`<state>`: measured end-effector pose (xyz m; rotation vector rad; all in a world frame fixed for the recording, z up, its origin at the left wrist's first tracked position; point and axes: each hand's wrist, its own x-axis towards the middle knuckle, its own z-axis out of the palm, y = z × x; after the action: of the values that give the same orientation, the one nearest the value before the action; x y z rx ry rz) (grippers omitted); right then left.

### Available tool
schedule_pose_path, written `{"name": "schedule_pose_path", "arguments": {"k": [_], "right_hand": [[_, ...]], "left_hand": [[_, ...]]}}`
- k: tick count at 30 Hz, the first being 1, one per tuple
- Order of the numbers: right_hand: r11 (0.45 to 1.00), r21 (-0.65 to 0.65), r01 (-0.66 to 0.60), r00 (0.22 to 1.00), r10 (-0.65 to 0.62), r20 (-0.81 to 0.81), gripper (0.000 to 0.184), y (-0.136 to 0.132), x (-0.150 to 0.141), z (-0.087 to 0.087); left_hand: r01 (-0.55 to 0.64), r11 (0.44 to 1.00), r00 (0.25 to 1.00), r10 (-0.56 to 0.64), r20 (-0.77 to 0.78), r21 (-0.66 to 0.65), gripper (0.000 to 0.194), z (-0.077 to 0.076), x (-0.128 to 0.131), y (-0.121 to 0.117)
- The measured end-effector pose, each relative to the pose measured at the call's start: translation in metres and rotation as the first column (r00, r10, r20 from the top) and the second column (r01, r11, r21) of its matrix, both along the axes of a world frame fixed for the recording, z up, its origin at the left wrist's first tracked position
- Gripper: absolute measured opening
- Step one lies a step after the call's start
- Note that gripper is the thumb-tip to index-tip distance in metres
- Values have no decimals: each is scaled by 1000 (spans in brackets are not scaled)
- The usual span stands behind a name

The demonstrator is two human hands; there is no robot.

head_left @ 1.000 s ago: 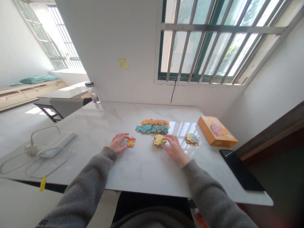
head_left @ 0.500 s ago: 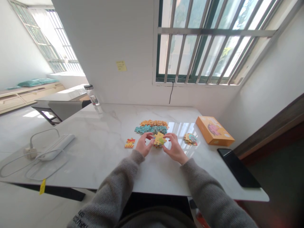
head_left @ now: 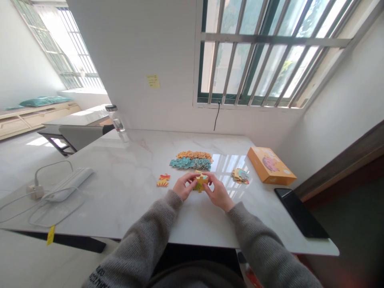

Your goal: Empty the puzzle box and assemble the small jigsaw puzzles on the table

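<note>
Between my two hands is a yellow jigsaw puzzle piece [head_left: 201, 183], tilted up over a small pile that it mostly hides. My left hand [head_left: 184, 186] pinches its left side, and my right hand [head_left: 218, 191] pinches its right side. Left of my left hand lies a red-and-yellow puzzle piece [head_left: 163, 180] flat on the table. Just beyond my hands are a heap of teal puzzle pieces [head_left: 191, 163] and, behind it, a heap of orange puzzle pieces [head_left: 195, 155]. A small stack of mixed puzzle pieces [head_left: 240, 176] sits to the right.
An orange box [head_left: 271, 165] and a black phone-like slab [head_left: 301, 212] lie at the right of the white table [head_left: 129, 200]. On the left is a white power strip [head_left: 70, 184] with loose cables. A clear bottle [head_left: 115, 119] stands at the far left edge.
My left hand has left the red-and-yellow piece and moved right to the small pile. Both hands now grip a yellow piece there and have tilted it up.
</note>
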<state>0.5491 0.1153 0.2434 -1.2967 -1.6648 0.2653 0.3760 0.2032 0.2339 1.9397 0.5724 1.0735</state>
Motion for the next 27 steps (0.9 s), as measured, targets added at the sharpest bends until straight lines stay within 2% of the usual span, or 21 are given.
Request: {"name": "schedule_pose_path", "arguments": {"k": [3,6,8,10,12,14,18,20,23,27], "right_hand": [[998,-50,41,998,-43,-47,15,3,1,-4],[991,-130,27,968,-58,-245,22,5,1,-4],[986,-166,-24,916,-45,-399,29,6,1,-5],[979,-190,-76,865,-30,-501,32,6,0,-5],[972,-204,-115,840,-14,-542,34,6,-1,-5],[974,-189,-128,848,8,-531,33,5,-1,-4],[993,-106,-52,879,-5,-476,28,4,7,1],[997,-78,18,897,-51,-439,25,3,13,3],[995,-57,85,935,-99,-340,22,2,19,3],[995,-52,91,979,-99,-179,19,-1,17,2]], "left_hand": [[-134,982,991,130,39,135,26,1,-1,-2],[-275,874,960,273,62,401,28,1,-2,-6],[-268,804,950,311,9,531,43,0,-2,-9],[-223,774,947,317,-58,592,52,-1,-1,-11],[-199,767,946,314,-85,610,51,-2,0,-12],[-188,767,949,303,-88,613,49,-1,0,-11],[-199,776,947,310,-88,598,46,5,-15,1],[-238,787,929,355,-103,569,42,5,-35,14],[-295,811,885,431,-175,506,38,-2,-80,40],[-210,884,822,391,-415,417,35,-18,-138,72]]}}
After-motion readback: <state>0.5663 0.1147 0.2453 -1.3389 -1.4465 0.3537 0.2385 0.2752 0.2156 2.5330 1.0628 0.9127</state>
